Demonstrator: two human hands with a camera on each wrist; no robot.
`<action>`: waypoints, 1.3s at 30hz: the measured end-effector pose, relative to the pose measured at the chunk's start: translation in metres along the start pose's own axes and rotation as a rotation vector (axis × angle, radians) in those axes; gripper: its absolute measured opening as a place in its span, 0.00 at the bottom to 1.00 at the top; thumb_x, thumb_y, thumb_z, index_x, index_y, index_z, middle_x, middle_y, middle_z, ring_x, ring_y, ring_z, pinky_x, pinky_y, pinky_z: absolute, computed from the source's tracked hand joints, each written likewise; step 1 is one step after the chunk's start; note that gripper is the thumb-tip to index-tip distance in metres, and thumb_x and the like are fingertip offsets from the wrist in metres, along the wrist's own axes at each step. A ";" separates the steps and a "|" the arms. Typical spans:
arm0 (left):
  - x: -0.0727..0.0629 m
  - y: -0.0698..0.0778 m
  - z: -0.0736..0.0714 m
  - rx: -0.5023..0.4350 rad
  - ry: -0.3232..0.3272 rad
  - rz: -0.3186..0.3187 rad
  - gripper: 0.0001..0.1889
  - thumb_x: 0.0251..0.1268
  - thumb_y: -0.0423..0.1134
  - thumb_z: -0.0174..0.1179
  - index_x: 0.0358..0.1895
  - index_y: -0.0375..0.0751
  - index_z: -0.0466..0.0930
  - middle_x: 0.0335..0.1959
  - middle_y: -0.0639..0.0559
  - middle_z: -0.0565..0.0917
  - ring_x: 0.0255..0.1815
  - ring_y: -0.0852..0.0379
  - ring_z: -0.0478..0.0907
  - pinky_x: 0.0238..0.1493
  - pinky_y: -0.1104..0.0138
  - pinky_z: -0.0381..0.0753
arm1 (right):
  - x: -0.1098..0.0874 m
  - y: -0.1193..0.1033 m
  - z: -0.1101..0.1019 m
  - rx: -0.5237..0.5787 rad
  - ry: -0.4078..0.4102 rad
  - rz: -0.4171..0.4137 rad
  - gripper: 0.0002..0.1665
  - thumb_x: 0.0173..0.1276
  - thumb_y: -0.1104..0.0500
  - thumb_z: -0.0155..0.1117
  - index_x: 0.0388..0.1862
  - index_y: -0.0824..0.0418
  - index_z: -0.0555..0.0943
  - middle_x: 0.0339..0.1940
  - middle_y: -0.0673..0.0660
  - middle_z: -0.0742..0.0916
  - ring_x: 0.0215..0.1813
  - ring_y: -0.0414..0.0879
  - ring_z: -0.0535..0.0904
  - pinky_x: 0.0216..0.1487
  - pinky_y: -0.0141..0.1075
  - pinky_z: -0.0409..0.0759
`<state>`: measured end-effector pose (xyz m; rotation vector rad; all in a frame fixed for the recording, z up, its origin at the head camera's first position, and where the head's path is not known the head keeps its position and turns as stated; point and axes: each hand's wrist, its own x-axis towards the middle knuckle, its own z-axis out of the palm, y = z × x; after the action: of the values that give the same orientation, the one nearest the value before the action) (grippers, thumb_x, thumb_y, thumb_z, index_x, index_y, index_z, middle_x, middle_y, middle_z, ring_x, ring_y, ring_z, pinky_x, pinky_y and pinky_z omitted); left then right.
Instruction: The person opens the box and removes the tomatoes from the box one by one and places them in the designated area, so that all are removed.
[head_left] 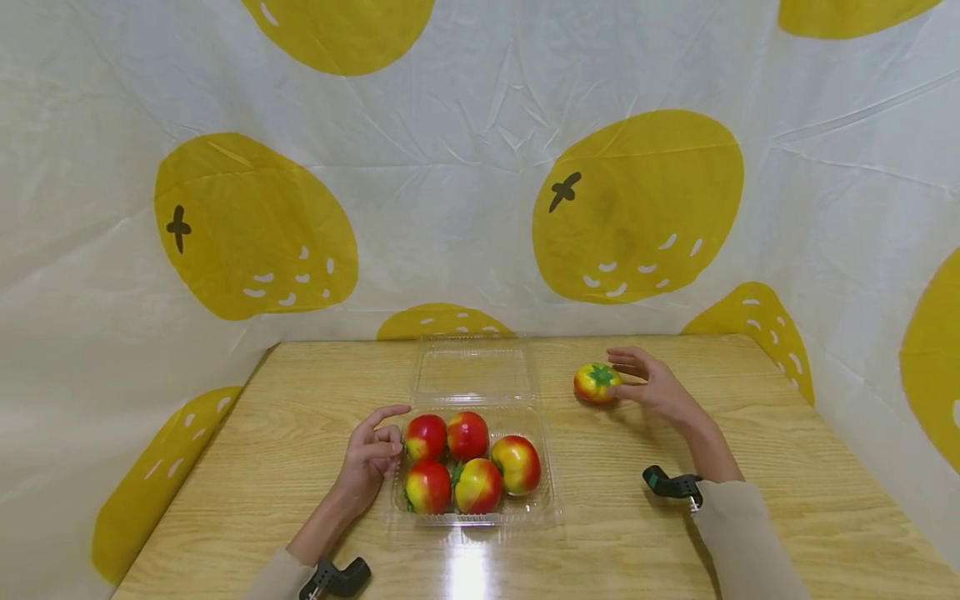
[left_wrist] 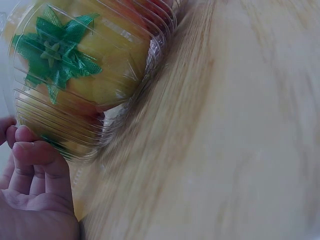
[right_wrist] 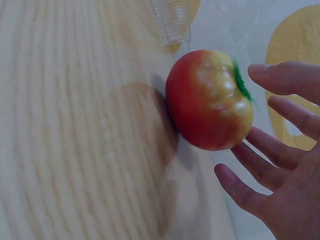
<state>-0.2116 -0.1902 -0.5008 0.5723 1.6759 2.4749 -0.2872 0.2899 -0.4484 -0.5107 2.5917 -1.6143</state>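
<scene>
A clear plastic clamshell container (head_left: 553,492) stands on the table with its lid (head_left: 474,375) folded back. Inside are several red-and-yellow artificial fruits (head_left: 478,486); one fruit (left_wrist: 115,65) shows its green fabric calyx through the ribbed wall in the left wrist view. My left hand (head_left: 367,458) pinches the container's left edge between thumb and fingers. Right of the lid, a single loose fruit (head_left: 597,382) sits on the table, green calyx up. Around its right side my right hand (head_left: 656,392) spreads its fingers, fingertips (right_wrist: 257,70) close to the fruit's surface.
The wooden table (head_left: 300,417) reaches back to a pale curtain (head_left: 450,208) printed with large yellow fruit shapes, which also hangs at both sides. Each wrist wears a black strap-on device, the right one (head_left: 671,483) near the cuff.
</scene>
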 end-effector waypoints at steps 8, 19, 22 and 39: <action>0.002 -0.002 -0.001 0.005 0.004 -0.020 0.27 0.62 0.20 0.45 0.67 0.32 0.68 0.23 0.59 0.77 0.17 0.67 0.73 0.17 0.77 0.70 | -0.002 -0.014 -0.006 -0.050 0.004 -0.017 0.38 0.71 0.64 0.68 0.76 0.67 0.65 0.75 0.73 0.71 0.76 0.73 0.65 0.68 0.51 0.78; 0.001 -0.003 -0.001 0.004 0.004 -0.014 0.27 0.61 0.20 0.46 0.66 0.33 0.70 0.23 0.59 0.77 0.17 0.67 0.73 0.17 0.77 0.70 | -0.004 -0.041 -0.003 -0.095 0.009 -0.058 0.38 0.70 0.63 0.70 0.75 0.67 0.66 0.74 0.72 0.73 0.75 0.71 0.67 0.77 0.68 0.59; 0.000 -0.002 -0.001 0.010 0.002 -0.013 0.27 0.62 0.20 0.46 0.66 0.32 0.69 0.23 0.60 0.78 0.17 0.68 0.74 0.17 0.77 0.69 | -0.004 -0.052 -0.001 -0.110 0.005 -0.092 0.38 0.69 0.63 0.71 0.74 0.67 0.68 0.73 0.72 0.74 0.75 0.71 0.68 0.77 0.67 0.61; -0.001 -0.004 -0.002 0.006 -0.003 -0.002 0.27 0.62 0.20 0.46 0.66 0.33 0.71 0.23 0.59 0.77 0.18 0.66 0.72 0.17 0.76 0.67 | -0.012 -0.090 0.023 -0.201 -0.060 -0.223 0.38 0.66 0.60 0.75 0.73 0.61 0.71 0.72 0.64 0.78 0.74 0.64 0.72 0.75 0.60 0.66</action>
<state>-0.2123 -0.1910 -0.5052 0.5746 1.6829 2.4668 -0.2483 0.2379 -0.3810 -0.8755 2.7494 -1.3718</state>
